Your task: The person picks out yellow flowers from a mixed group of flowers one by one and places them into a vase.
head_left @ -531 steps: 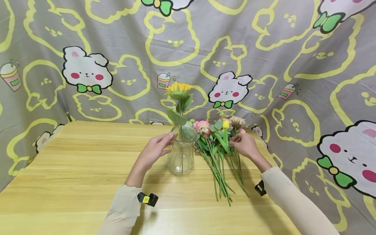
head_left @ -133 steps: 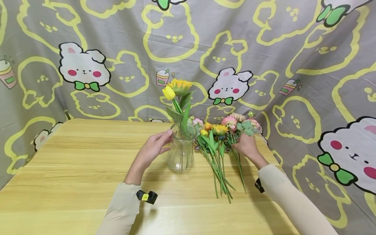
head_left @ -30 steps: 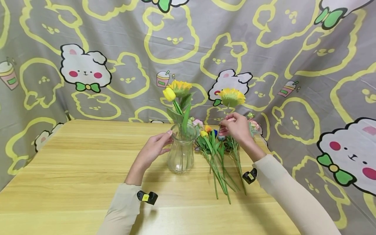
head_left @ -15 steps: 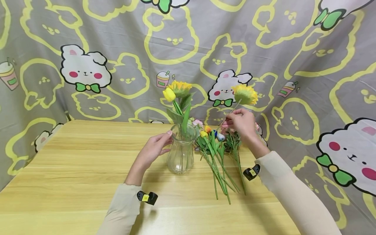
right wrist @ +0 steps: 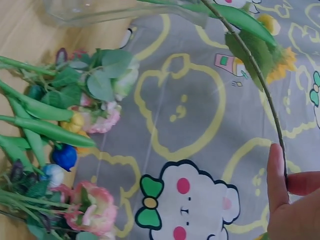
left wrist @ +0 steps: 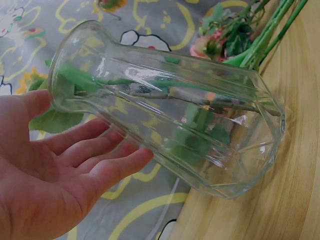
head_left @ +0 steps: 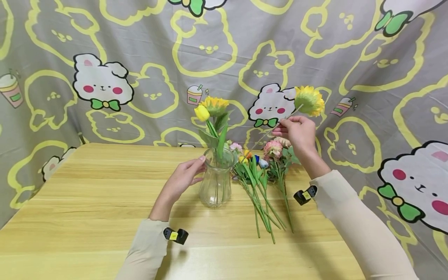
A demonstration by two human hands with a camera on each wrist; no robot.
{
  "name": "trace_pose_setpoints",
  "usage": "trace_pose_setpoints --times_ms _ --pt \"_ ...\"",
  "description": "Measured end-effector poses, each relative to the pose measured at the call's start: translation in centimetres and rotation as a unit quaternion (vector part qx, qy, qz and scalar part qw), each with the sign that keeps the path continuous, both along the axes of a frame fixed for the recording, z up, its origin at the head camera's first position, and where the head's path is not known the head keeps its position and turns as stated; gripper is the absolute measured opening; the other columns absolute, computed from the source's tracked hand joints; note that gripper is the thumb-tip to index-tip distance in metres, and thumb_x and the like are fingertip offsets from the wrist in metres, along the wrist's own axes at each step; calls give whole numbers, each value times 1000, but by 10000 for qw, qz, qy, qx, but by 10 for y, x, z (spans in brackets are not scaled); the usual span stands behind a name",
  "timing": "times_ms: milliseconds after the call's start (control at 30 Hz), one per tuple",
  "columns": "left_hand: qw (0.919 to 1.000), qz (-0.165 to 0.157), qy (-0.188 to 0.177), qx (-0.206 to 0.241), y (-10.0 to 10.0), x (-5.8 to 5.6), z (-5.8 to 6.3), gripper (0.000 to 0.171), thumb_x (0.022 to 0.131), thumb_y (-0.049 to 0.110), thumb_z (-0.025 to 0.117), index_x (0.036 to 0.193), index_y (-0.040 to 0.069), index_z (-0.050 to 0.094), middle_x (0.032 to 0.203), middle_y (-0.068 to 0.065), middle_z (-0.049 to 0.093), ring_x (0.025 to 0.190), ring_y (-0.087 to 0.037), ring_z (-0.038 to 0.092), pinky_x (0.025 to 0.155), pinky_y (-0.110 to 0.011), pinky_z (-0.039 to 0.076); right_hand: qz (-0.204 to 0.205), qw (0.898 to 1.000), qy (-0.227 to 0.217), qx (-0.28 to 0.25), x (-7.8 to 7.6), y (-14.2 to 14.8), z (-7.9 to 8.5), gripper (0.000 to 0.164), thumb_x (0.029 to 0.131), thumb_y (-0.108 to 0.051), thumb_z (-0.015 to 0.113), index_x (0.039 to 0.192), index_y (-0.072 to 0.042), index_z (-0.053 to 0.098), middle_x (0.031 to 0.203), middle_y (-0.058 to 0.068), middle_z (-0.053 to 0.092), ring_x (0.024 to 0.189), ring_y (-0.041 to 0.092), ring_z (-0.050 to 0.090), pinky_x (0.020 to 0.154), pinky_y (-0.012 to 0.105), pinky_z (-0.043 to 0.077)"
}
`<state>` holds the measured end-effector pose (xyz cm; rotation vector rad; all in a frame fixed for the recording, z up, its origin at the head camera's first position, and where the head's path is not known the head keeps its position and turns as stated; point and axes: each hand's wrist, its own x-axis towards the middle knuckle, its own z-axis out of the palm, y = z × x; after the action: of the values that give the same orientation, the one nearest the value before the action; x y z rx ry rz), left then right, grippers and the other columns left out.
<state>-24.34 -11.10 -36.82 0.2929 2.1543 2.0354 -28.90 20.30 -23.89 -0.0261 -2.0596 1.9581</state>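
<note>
A clear glass vase (head_left: 214, 190) stands upright on the table, holding a sunflower (head_left: 217, 105) and a yellow tulip (head_left: 202, 113). My left hand (head_left: 182, 175) rests against its left side; in the left wrist view the thumb is at the rim (left wrist: 56, 75) and the fairly straight fingers touch the wall. Raised at the right, my right hand (head_left: 300, 132) pinches another sunflower (head_left: 309, 101) by its stem (right wrist: 265, 90) between thumb and fingers. That stem slants down leftward, and its lower end is hard to make out near the vase mouth in the head view.
Right of the vase lies a bunch of artificial flowers: pink blooms (head_left: 273, 148), a white-blue bud (head_left: 263, 163), yellow and orange tulips, and green stems (head_left: 262, 210) pointing toward the front. A patterned curtain (head_left: 147, 46) hangs behind the wooden table (head_left: 105, 186).
My right hand took the sunflower from the bunch, then moved up and right with it, tilting its bloom rightward. The yellow tulip joined the vase earlier. My left hand stays at the vase.
</note>
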Motion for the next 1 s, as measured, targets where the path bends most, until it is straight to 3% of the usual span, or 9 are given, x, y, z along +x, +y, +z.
trace_pose_setpoints --times_ms 300,567,767,1000 --pt "10000 20 -8 -7 0 0 0 68 104 56 47 145 2 52 152 -18 50 142 -31 48 111 -45 51 200 9993 178 -275 -4 -8 16 9 100 -5 63 101 3 58 81 6 72 70 15 75 79 29 65" --pt "10000 13 -19 -11 0 -2 -1 70 103 58 48 145 2 52 152 -18 50 142 -31 48 111 -45 50 412 9990 145 -98 3 -31 13 12 99 -4 63 102 1 52 79 8 74 68 17 76 77 31 65" --pt "10000 3 4 -3 0 -3 -1 70 103 59 48 143 2 54 151 -18 51 142 -31 48 110 -44 51 733 9965 -51 393 10 -49 8 14 99 -7 65 104 -2 53 80 5 74 66 14 75 78 32 65" --pt "10000 9 40 -33 -1 -2 -1 67 103 58 48 141 3 56 150 -18 52 142 -31 49 110 -44 51 1264 9877 -9 921 16 -66 -3 15 98 -6 66 106 -1 54 88 14 76 69 16 75 80 37 65"
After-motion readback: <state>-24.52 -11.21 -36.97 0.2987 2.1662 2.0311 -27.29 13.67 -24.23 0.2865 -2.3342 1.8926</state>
